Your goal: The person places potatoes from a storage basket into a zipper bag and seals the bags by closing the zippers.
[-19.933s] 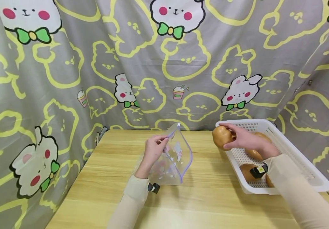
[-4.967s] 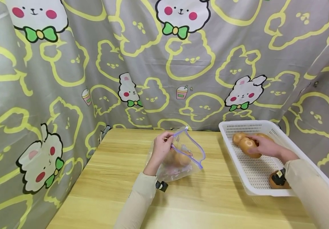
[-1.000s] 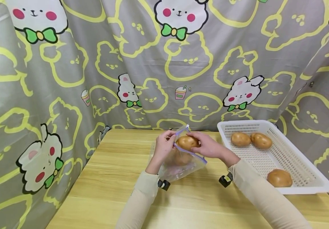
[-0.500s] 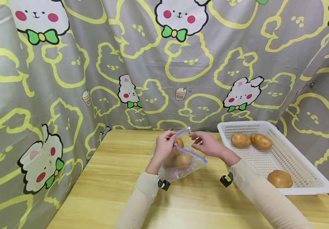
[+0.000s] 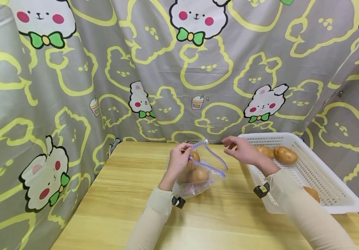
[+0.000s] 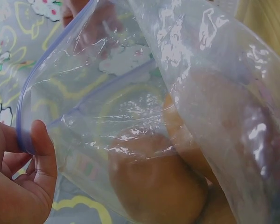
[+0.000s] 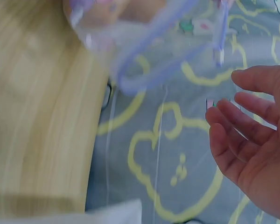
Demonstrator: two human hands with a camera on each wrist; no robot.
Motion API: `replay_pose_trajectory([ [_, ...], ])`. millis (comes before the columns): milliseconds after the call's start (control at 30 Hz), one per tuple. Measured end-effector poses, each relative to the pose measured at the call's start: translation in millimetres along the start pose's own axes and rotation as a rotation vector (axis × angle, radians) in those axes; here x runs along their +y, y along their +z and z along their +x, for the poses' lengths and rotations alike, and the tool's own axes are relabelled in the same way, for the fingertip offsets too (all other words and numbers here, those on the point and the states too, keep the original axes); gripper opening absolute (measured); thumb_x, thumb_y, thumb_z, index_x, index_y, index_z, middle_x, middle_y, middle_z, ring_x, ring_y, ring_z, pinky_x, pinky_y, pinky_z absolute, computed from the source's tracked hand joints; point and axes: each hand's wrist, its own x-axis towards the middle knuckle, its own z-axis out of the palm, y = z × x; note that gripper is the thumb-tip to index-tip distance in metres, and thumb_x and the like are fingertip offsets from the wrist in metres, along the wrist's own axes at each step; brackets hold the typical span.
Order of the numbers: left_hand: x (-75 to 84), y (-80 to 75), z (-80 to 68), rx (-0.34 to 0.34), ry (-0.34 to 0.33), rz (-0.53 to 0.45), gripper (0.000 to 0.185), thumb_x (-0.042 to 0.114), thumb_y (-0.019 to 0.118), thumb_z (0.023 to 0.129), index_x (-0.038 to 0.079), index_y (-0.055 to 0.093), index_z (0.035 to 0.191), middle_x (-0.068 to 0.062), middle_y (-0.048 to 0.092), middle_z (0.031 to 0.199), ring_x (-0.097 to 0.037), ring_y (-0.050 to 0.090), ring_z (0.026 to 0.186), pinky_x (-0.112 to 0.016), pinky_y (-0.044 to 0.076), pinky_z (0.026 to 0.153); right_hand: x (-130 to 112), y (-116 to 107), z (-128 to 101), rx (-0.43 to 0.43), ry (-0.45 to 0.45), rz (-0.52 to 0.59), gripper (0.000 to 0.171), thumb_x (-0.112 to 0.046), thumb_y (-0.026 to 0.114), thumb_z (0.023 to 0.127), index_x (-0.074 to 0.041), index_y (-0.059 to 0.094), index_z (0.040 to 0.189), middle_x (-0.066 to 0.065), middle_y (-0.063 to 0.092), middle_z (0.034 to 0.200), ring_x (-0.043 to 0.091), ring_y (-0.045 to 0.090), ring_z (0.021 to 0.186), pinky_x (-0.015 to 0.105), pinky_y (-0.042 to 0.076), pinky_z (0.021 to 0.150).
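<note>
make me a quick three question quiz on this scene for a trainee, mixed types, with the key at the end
1. Fill the gap: potatoes lie in the clear bag and in the white ______.
2. True or false: the right grip is holding a potato.
3. Multiple choice: what does the left grip pinch?
a) the curtain
b) the bag's purple edge
c) a potato

Key:
1. basket
2. False; it is holding nothing.
3. b
</note>
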Motion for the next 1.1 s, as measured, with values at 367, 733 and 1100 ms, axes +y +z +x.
replay_pose_trajectory([
  [367, -1.8, 1.9, 0.6, -0.004, 0.005, 0.006, 0.012, -0.001, 0.058, 0.091, -0.005, 0.068, 0.096, -0.024, 0.061, 0.080, -0.043, 0.059, 0.061, -0.047, 0.055, 0.049, 61, -34, -15, 0.048, 0.087, -0.037, 0.036, -0.001, 0.064, 0.086, 0.010, 0.055, 0.119, 0.029, 0.057, 0.113, 0.040, 0.055, 0.100, 0.054, 0.049, 0.084],
  [733, 37.2, -4.0, -14.8, -0.030, 0.008, -0.019, 0.014, -0.007, 0.053, 0.091, -0.015, 0.062, 0.098, -0.034, 0.057, 0.083, -0.052, 0.056, 0.065, -0.062, 0.052, 0.057, 122, -36, -32, 0.019, 0.142, -0.081, 0.048, -0.004, 0.067, 0.084, 0.014, 0.051, 0.125, 0.033, 0.049, 0.126, 0.051, 0.043, 0.116, 0.063, 0.037, 0.096],
  [1100, 41.0, -5.7, -15.1, -0.030, 0.009, -0.009, 0.014, -0.007, 0.053, 0.091, -0.016, 0.062, 0.098, -0.037, 0.056, 0.084, -0.054, 0.055, 0.066, -0.065, 0.050, 0.059, 155, -36, -47, -0.023, 0.217, -0.071, 0.055, -0.008, 0.070, 0.084, 0.010, 0.046, 0.131, 0.032, 0.042, 0.133, 0.051, 0.032, 0.124, 0.066, 0.025, 0.102],
])
